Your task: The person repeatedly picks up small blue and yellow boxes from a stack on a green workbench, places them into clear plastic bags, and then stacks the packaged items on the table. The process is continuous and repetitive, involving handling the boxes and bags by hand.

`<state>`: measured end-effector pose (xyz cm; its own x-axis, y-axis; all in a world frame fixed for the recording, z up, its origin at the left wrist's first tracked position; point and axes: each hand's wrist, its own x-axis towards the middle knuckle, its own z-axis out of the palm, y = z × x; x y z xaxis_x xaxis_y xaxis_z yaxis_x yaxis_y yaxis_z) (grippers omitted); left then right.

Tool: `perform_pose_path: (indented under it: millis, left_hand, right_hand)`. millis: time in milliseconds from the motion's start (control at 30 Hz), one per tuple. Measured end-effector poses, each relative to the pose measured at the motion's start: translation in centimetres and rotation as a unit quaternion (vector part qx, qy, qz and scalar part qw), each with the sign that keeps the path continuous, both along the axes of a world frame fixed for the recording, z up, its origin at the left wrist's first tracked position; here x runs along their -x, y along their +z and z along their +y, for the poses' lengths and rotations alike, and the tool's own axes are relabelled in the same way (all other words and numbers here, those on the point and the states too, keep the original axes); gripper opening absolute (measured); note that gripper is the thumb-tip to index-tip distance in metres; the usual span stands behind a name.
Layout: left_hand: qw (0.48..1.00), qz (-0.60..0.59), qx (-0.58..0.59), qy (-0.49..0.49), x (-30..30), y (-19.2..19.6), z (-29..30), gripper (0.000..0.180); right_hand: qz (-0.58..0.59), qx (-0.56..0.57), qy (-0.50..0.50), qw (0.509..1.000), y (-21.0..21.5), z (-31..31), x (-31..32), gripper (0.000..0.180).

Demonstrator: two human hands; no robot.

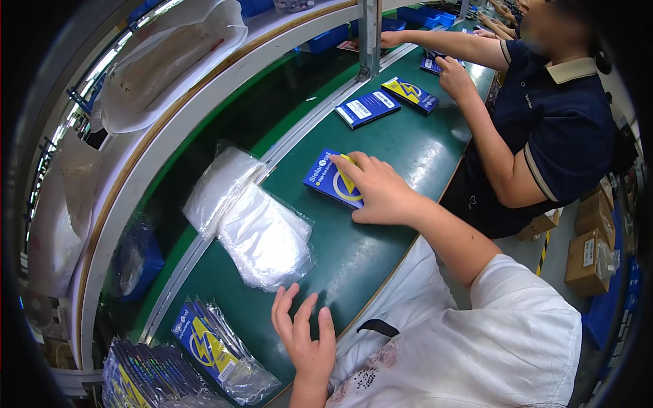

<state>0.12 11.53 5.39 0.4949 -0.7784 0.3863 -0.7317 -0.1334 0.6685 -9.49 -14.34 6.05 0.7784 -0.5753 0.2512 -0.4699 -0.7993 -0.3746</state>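
The blue box (333,180) lies flat on the green surface (381,258), its long axis running from 10 to 4 o'clock, under your right hand (377,190), which presses down on its near end with fingers spread. Your left hand (306,333) hovers open and empty at 7 o'clock from the box, well apart. Between them, at 8 o'clock, sits a stack of clear bags (262,238). At 1 o'clock a co-worker's hand (454,76) handles more boxes (388,102).
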Motion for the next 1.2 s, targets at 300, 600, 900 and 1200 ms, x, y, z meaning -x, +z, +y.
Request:
perform_pose_path:
  millis: [300,600,900,1200]
  left_hand:
    - [0.999,0.018,0.030,0.031,0.0,-1.2,0.8,0.018]
    - [0.997,0.045,0.040,0.049,-0.5,-1.4,0.7,0.017]
    - [0.998,0.037,0.043,0.031,-0.6,-1.7,0.5,0.017]
    - [0.995,-0.038,0.038,0.088,-1.9,-0.8,0.5,0.021]
  right_hand:
    - [-0.029,-0.054,-0.160,0.985,4.8,-9.4,-4.2,0.091]
    - [0.089,0.087,-0.093,0.988,-0.8,-15.9,-4.8,0.032]
    - [-0.110,0.250,-0.071,0.959,1.4,-13.7,0.8,0.050]
    - [-0.277,0.367,-0.236,0.856,3.4,-13.7,8.1,0.045]
